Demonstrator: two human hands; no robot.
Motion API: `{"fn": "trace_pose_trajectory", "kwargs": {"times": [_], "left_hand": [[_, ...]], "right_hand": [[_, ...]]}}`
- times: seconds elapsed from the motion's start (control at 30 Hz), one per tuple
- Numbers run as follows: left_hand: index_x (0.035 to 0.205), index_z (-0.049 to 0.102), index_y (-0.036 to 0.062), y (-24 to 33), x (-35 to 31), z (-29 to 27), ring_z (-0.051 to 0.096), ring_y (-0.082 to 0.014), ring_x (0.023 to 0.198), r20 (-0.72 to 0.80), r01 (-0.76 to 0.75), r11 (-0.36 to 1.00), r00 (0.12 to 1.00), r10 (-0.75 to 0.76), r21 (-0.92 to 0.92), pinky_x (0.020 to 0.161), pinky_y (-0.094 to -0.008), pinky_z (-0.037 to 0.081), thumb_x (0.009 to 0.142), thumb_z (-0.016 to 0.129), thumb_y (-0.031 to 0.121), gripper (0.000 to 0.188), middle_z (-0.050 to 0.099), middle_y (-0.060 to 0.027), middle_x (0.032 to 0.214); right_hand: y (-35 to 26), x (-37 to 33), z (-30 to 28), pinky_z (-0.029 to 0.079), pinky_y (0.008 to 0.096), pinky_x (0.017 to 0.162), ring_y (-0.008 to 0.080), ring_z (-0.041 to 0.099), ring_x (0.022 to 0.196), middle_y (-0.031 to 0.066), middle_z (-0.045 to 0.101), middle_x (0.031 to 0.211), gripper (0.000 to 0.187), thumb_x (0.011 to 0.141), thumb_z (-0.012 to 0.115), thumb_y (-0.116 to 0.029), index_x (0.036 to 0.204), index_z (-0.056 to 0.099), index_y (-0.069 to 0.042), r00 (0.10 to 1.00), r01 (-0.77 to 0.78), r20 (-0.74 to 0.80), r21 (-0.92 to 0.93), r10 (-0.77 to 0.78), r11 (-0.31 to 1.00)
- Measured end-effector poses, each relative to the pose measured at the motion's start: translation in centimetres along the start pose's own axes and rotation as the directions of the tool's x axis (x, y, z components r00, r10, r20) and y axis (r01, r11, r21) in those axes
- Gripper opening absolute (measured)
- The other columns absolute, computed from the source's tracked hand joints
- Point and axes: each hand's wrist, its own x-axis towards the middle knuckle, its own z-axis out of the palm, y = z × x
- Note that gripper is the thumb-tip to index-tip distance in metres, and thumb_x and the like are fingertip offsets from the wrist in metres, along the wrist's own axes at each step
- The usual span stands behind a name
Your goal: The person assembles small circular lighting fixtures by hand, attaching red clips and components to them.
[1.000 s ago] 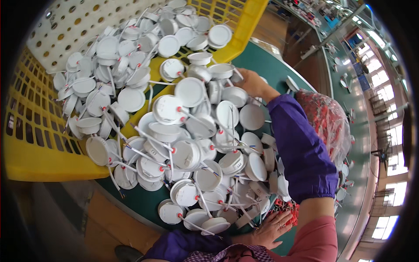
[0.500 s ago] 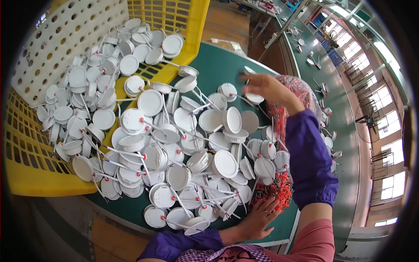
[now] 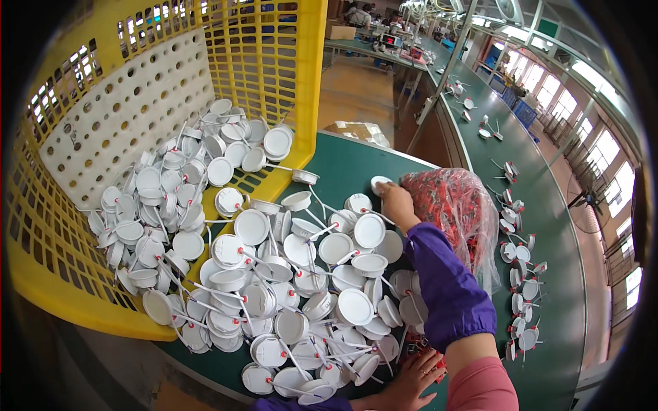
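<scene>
My right hand (image 3: pixel 395 203) reaches to the far part of the green table and closes its fingers on a small white disc-shaped light (image 3: pixel 380 183). Near the front edge, my left hand (image 3: pixel 410 385) lies with fingers stretched over small red pieces (image 3: pixel 413 344), which my right arm partly covers. To the left of both hands spreads a big heap of white disc-shaped lights (image 3: pixel 291 327), many with white cables and red fittings. Beside my right forearm stands a clear plastic bag (image 3: pixel 458 209) full of small red pieces.
A yellow perforated crate (image 3: pixel 307 82), tipped toward the table, holds more white lights and a white holed board (image 3: pixel 130 109). Past the green table (image 3: pixel 343 154), a long green conveyor (image 3: pixel 548 274) on the right carries several lights. A cardboard box (image 3: pixel 360 131) sits beyond.
The head view has tilted up, showing more of the room. My right hand, blurred and loose before, has closed on the light at the far side. My left hand stays on the red pieces.
</scene>
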Motion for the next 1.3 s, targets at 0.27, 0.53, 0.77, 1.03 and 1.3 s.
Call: {"fn": "trace_pose_trajectory", "kwargs": {"times": [0.27, 0.53, 0.77, 1.03, 1.3], "left_hand": [[0.131, 0.043, 0.0033, -0.6, -0.2, 0.6, 0.026, -0.0393, 0.136, 0.16, -0.031, 0.996, 0.987, 0.018, 0.082, 0.106, -0.0539, 0.025, 0.078, 0.067, 0.028, 0.063, 0.037, -0.0225, 0.139], [0.135, 0.043, 0.0102, -0.9, -0.7, 1.0, 0.021, -0.0388, 0.14, 0.101, -0.108, 0.976, 0.991, 0.09, 0.191, 0.109, -0.0536, 0.022, 0.078, 0.068, 0.032, 0.066, 0.024, -0.019, 0.151], [0.132, 0.046, 0.0066, -1.1, -0.5, 0.3, 0.018, -0.0375, 0.142, 0.162, -0.176, 0.96, 0.976, 0.142, 0.219, 0.112, -0.0526, 0.018, 0.077, 0.068, 0.03, 0.063, 0.022, -0.0197, 0.152], [0.121, 0.052, -0.0002, -0.4, -1.4, 1.0, 0.03, -0.041, 0.136, 0.431, -0.569, 0.821, 0.752, 0.498, 0.042, 0.109, -0.0522, 0.027, 0.08, 0.069, 0.025, 0.051, 0.033, -0.0256, 0.144], [0.091, 0.06, 0.0008, 6.4, -1.0, 0.1, 0.059, -0.0315, 0.097, 0.163, -0.452, 0.875, 0.863, 0.478, -0.171, 0.08, -0.0398, 0.049, 0.078, 0.071, 0.006, 0.017, 0.059, -0.0159, 0.103]], "right_hand": [[-1.2, -5.2, -2.7, 0.05, 0.0412, 0.08, 0.0393, 0.063, 0.091, 0.0209, 0.066, 0.099, 0.029, 0.079, 0.058, -0.001, 0.107, 0.066, -0.002, 0.993, 0.112, -0.07, 0.36, -0.093, 0.926], [-4.4, -7.2, -13.7, 0.049, 0.0274, 0.082, 0.014, 0.062, 0.089, 0.0066, 0.068, 0.098, 0.024, 0.087, 0.061, 0.001, 0.111, 0.066, -0.003, 0.943, 0.208, -0.319, 0.785, 0.093, 0.583], [-2.0, -14.2, -24.1, 0.051, 0.0242, 0.073, 0.0096, 0.061, 0.078, 0.0025, 0.065, 0.089, 0.024, 0.096, 0.057, -0.014, 0.114, 0.064, 0.0, 0.866, 0.285, -0.443, 0.818, 0.232, 0.5], [-1.7, -31.0, -27.5, 0.045, 0.0222, 0.059, 0.0092, 0.058, 0.063, 0.003, 0.062, 0.076, 0.021, 0.097, 0.055, -0.016, 0.1, 0.063, 0.003, 0.872, -0.075, -0.168, 0.883, 0.46, 0.464], [-1.3, -43.3, -26.1, 0.045, 0.024, 0.054, 0.0135, 0.058, 0.058, 0.0077, 0.062, 0.074, 0.02, 0.096, 0.054, -0.014, 0.096, 0.06, 0.005, 0.789, -0.114, 0.109, 0.993, 0.605, -0.031]]}}
